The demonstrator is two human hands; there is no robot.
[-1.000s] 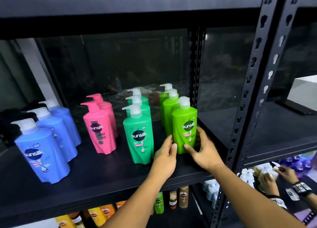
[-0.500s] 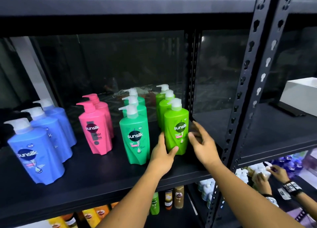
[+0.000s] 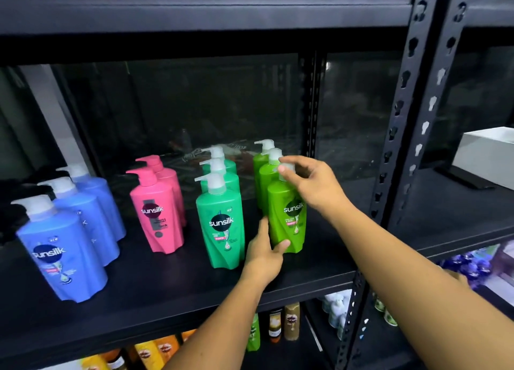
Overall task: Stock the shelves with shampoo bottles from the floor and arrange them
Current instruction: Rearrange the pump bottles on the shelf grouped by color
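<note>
Here both hands (image 3: 264, 254) steady the lime bottle (image 3: 286, 216).

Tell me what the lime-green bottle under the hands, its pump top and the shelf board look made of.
Front lime-green shampoo bottle: looks like glossy moulded plastic, with soft highlights on its curved, faceted body. White pump top, partly behind the right hand: likely smooth plastic, slightly translucent. Black shelf board: matt and dark, with hardly any reflection; painted metal or coated board, I cannot tell which. The left hand steadies the bottle's base.
</note>
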